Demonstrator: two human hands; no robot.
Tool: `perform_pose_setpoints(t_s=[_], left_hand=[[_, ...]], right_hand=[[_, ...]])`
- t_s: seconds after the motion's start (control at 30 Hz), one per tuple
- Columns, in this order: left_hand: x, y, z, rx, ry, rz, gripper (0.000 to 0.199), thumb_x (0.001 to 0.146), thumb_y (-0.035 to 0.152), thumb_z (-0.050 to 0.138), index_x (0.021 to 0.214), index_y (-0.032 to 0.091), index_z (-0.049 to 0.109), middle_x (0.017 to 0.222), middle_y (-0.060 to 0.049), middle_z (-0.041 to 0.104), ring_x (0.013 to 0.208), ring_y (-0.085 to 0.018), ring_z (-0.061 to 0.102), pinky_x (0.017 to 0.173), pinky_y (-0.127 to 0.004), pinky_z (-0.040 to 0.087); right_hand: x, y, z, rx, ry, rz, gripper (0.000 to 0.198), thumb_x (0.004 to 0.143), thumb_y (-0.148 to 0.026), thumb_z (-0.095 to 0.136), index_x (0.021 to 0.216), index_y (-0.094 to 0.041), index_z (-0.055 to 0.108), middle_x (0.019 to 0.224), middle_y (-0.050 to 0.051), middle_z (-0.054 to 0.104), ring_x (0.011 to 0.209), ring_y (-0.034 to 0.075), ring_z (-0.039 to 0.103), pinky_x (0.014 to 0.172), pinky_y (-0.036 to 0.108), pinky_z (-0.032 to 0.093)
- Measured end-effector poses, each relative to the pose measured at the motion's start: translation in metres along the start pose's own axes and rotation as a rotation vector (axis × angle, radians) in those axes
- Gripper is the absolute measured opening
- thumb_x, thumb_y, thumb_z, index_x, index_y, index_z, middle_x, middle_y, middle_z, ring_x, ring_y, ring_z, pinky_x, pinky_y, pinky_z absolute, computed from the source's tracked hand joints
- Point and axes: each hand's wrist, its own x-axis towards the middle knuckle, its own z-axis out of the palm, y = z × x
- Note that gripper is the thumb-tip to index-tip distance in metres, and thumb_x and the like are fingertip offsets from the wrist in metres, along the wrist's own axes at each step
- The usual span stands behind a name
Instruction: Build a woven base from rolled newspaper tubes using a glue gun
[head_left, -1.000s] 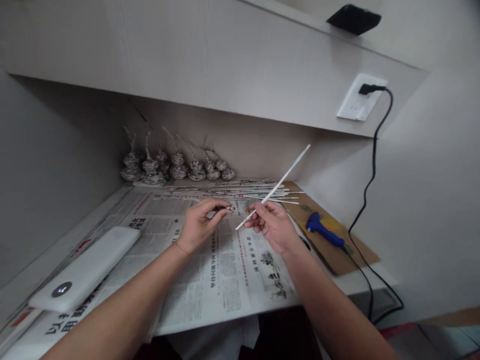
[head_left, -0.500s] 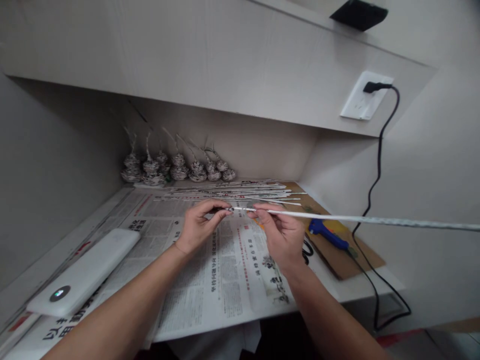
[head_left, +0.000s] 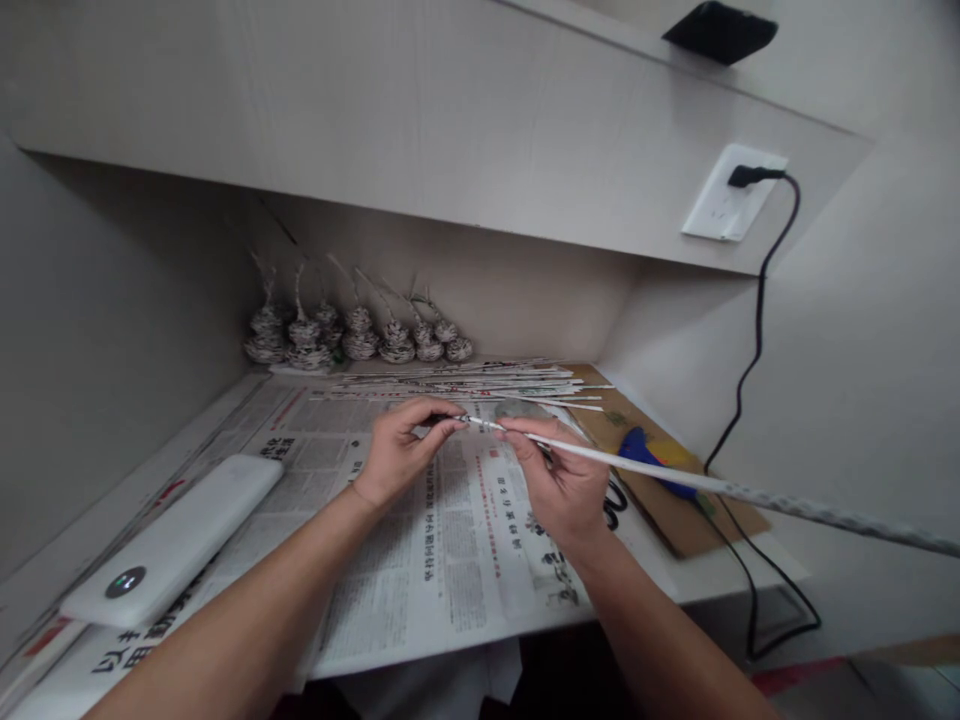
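Observation:
A long, thin rolled-paper stick [head_left: 675, 478] crosses from the middle of the view out past the right edge, sloping down to the right. My right hand [head_left: 566, 485] pinches it near its inner end between thumb and fingers. My left hand [head_left: 405, 445] is closed at the stick's tip, thumb against forefinger, on a small dark-and-white paper piece mostly covered by the fingertips. A short stretch of stick shows between both hands. They are held above newspaper sheets [head_left: 457, 590]. Behind them lies a loose bundle of similar paper sticks [head_left: 465, 383].
Several gourd-shaped woven paper pieces [head_left: 360, 338] line the back wall. At left lies a white power bank [head_left: 180, 535]. To the right are a blue glue gun [head_left: 637, 447] on cardboard [head_left: 682, 535], black scissor-like handles [head_left: 616, 495] and a hanging black cable [head_left: 760, 310]. A panel [head_left: 420, 120] overhangs.
The outer end of the paper stick has swung downward, now slanting across the glue gun. My right fingers have shifted slightly on it; my left hand stays nearly in place.

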Motion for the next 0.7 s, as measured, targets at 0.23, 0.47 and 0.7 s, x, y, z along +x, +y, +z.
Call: perform_pose_setpoints(t_s=[0.23, 0.47, 0.7], left_hand=[[-0.0006, -0.0012, 0.0004, 0.008, -0.019, 0.022, 0.010, 0.080, 0.025, 0.066, 0.087, 0.019, 0.069, 0.083, -0.005, 0.070, 0.079, -0.015, 0.064, 0.075, -0.029, 0.051], [-0.0003, 0.0000, 0.0002, 0.007, -0.017, 0.022, 0.012, 0.080, 0.027, 0.065, 0.087, 0.019, 0.070, 0.082, -0.006, 0.071, 0.078, -0.016, 0.065, 0.073, -0.029, 0.052], [-0.0001, 0.0009, -0.0006, 0.014, -0.059, 0.057, 0.011, 0.080, 0.024, 0.065, 0.089, 0.020, 0.070, 0.085, -0.006, 0.071, 0.082, -0.016, 0.066, 0.076, -0.029, 0.052]], right_hand=[[0.0002, -0.0030, -0.0032, -0.074, -0.026, -0.056, 0.022, 0.082, -0.016, 0.060, 0.098, -0.028, 0.070, 0.092, 0.001, 0.072, 0.086, 0.019, 0.067, 0.079, 0.037, 0.054], [-0.0001, -0.0006, -0.0040, -0.071, -0.027, -0.016, 0.020, 0.083, -0.018, 0.059, 0.096, -0.028, 0.071, 0.090, 0.000, 0.073, 0.084, 0.019, 0.067, 0.079, 0.036, 0.054], [0.0010, -0.0015, -0.0010, -0.054, -0.022, 0.009, 0.018, 0.082, -0.017, 0.061, 0.093, -0.027, 0.071, 0.089, 0.000, 0.072, 0.084, 0.018, 0.067, 0.078, 0.034, 0.053]])
